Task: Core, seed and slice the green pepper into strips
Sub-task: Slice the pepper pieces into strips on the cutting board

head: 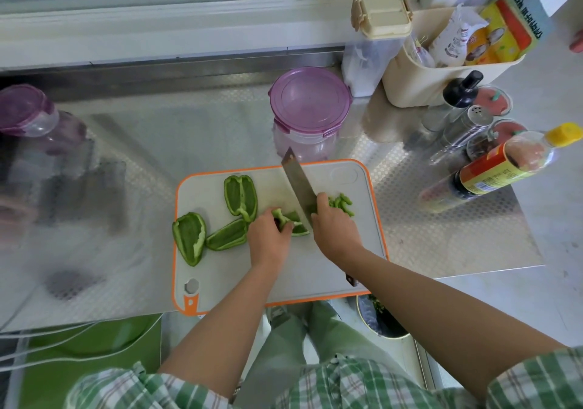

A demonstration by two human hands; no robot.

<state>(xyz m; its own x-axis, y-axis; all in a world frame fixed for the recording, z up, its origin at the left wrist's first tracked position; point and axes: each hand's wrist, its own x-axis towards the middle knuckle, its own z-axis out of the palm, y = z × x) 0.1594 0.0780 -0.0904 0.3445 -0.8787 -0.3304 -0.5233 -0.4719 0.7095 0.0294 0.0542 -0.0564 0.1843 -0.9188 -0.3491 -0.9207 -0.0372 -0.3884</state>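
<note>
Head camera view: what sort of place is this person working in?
Probably a home kitchen: a steel counter holds a cutting board with green pepper being sliced by a cleaver, and a sauce bottle and metal shaker stand at the side.

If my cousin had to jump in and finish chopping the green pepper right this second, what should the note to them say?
Left hand: holds the pepper piece down on the cutting board.
Right hand: grip closed round the knife, with the blade at that piece.
Done: the pepper is cut open, with no core or seeds showing. A few strips lie to the right of the blade.
Left to do: finish this piece, then slice the three uncut pieces on the board's left side.
</note>
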